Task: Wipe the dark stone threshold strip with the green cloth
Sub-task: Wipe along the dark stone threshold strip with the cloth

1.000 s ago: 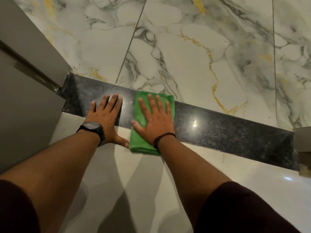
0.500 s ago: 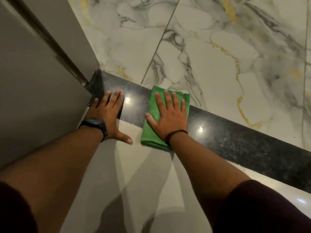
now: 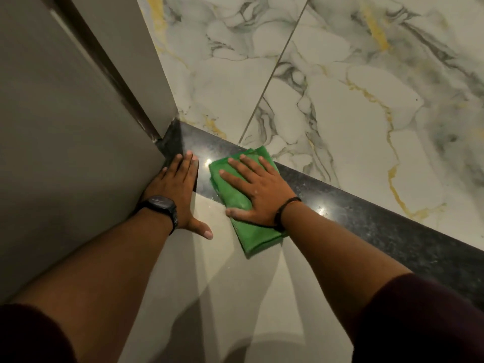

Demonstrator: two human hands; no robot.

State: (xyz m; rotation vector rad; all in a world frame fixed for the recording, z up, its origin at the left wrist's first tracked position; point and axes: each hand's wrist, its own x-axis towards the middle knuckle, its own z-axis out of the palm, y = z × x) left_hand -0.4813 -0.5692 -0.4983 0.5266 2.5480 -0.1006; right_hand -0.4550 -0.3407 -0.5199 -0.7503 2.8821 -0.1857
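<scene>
The right hand (image 3: 258,191) lies flat, fingers spread, pressing the folded green cloth (image 3: 242,205) onto the dark speckled stone threshold strip (image 3: 366,218). The strip's long axis runs away rightward from the cloth. The left hand (image 3: 175,189) lies open, gripping nothing, at the strip's left end.

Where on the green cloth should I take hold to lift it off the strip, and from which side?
Take the green cloth by its near folded end, coming from the plain tile side. That end lies clear of the right hand and past the dark stone strip, while the left hand crowds the far left end by the wall.
</scene>
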